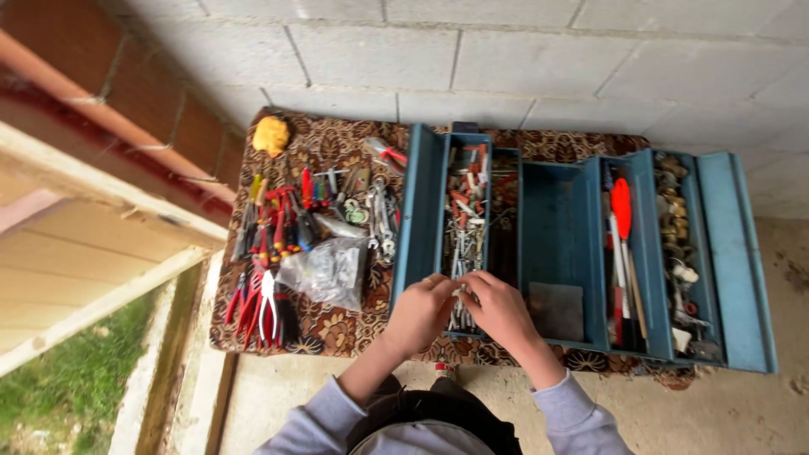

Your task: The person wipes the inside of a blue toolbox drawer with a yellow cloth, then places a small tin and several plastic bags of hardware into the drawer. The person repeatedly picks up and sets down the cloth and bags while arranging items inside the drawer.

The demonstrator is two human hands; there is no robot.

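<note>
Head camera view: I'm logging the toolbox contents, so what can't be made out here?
- What the left hand and right hand pinch: the fingers cover it.
- Small parts in the toolbox's left tray: too small to identify.
- Contents of the plastic bag: blurred, glare.
- Toolbox's right tray fittings: too small.

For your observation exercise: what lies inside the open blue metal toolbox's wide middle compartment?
Inside the blue metal toolbox, the middle compartment shows only a flat grey rectangular pad on its bare blue floor. The right hand covers the near-left corner.
</note>
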